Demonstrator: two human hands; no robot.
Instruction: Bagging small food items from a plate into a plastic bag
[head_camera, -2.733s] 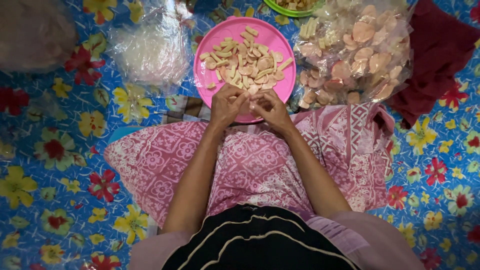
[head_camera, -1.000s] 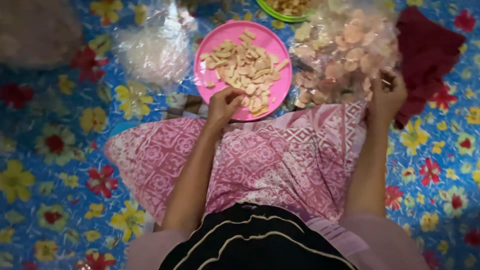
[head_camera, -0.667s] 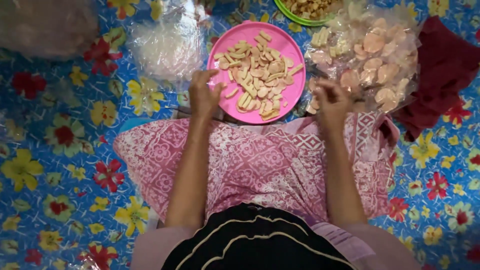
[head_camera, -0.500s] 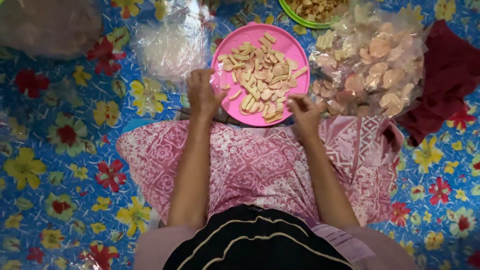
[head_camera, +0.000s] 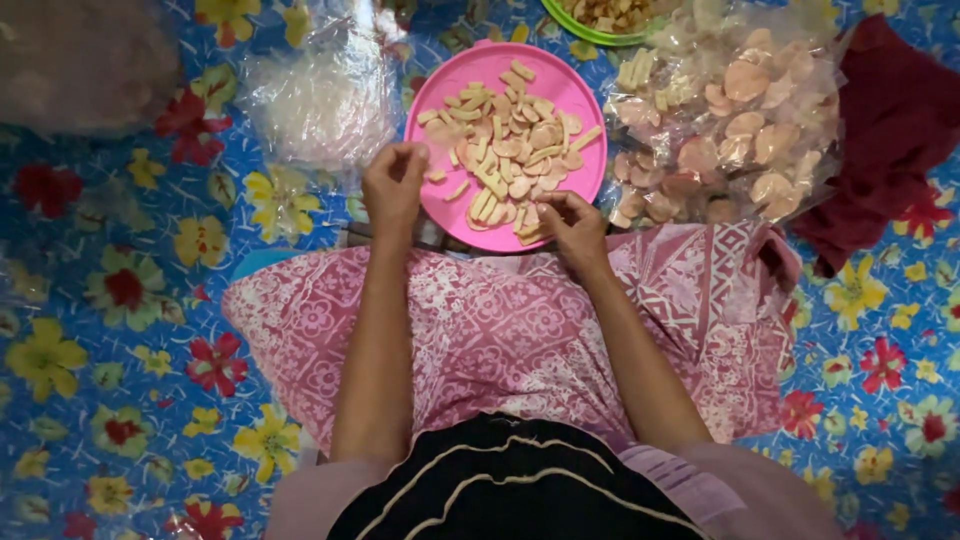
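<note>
Fingertips (head_camera: 412, 158) of left hand (head_camera: 393, 187) pinched together, contents indiscernible; right hand (head_camera: 572, 222) curled on pale chips (head_camera: 503, 155) at pink plate (head_camera: 578, 92) near rim, just ahead; risk judged: chips nudged over rim onto pink cloth (head_camera: 500, 330) below wrists.

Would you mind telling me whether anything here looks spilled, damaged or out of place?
Nothing stands out. The crackers sit inside the pink plate, the clear bags look intact, and both hands, left hand and right hand, work at the plate's near edge.

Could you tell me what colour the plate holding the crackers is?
Pink plate, seen in the head view.
</note>
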